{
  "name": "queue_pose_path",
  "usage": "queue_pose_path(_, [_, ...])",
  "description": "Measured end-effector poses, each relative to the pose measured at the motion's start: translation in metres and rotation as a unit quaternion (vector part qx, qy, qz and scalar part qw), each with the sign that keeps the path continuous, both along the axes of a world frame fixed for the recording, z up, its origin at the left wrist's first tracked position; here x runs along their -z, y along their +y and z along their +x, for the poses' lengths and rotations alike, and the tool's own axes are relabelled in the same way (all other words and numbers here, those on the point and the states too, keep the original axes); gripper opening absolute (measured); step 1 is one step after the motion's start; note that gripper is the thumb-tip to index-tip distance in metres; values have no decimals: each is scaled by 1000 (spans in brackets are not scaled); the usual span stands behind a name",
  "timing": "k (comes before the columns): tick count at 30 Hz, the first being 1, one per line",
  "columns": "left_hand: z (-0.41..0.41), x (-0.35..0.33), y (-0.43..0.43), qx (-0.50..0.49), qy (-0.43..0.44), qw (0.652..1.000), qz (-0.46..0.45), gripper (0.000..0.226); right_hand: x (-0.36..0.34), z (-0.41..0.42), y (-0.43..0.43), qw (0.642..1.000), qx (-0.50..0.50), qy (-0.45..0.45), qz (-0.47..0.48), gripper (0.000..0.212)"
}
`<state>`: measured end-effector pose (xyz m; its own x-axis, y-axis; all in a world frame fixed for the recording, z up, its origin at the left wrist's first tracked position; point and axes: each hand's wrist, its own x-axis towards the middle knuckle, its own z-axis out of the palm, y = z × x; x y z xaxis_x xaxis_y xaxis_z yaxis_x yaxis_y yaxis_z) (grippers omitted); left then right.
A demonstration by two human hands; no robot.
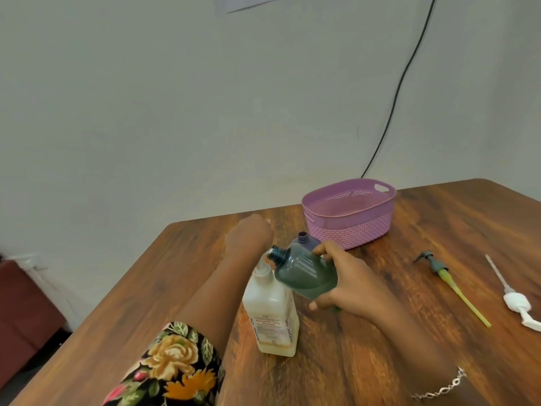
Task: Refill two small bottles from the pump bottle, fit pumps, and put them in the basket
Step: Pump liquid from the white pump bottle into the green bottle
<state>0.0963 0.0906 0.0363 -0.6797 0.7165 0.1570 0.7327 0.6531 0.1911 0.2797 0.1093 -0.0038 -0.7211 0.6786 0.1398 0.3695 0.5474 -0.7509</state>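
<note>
table: brown wood-grain table (409,332), carries everything below.
basket: lilac woven-pattern plastic basket (351,232) with cut-out handles, upright, behind and right of the pump bottle, well apart from it.
pump bottle: white translucent square plastic pump bottle (270,312), red-print label, upright, yellowish tint at its base, white pump head on top.
left hand: left hand (248,235) over and just behind the pump bottle's head, motion-blurred. Its fingers are hidden behind the hand (can't tell how far they curl or whether they touch the head).
right hand: right hand (348,276) just right of the pump bottle, fingers and thumb wrapped round the green bottle's body.
green bottle: dark green translucent small plastic bottle (304,273), uncapped, held off the table, tilted with its threaded neck right at the pump bottle's nozzle.
purple bottle: purple small plastic bottle (304,241), open neck up, just behind-right of the pump bottle, mostly hidden by the green one.
green pump: grey-green pump with yellow dip tube (449,279), lying flat, well right of the pump bottle.
white pump: white pump with clear dip tube (516,300), lying flat, farther right still, at the frame edge.
</note>
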Motion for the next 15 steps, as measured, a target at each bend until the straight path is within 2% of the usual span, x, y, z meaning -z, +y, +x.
queue_pose_path(2, [4, 3, -1, -14, 22, 1000, 5, 31, 3, -2, 0, 1000, 1, -4, 4, 71])
queue_pose_path(7, [5, 10, -5, -14, 7, 999, 29, 34, 7, -5, 2, 1000, -3, -7, 7, 68])
queue_pose_path(10, [-1, 5, -1, -7, -42, 999, 24, 29, 4, -4, 2, 1000, -6, -2, -7, 70])
queue_pose_path(15, [-11, 3, 8, 36, -132, 990, 27, 46, -3, -3, 3, 1000, -12, -1, -10, 74])
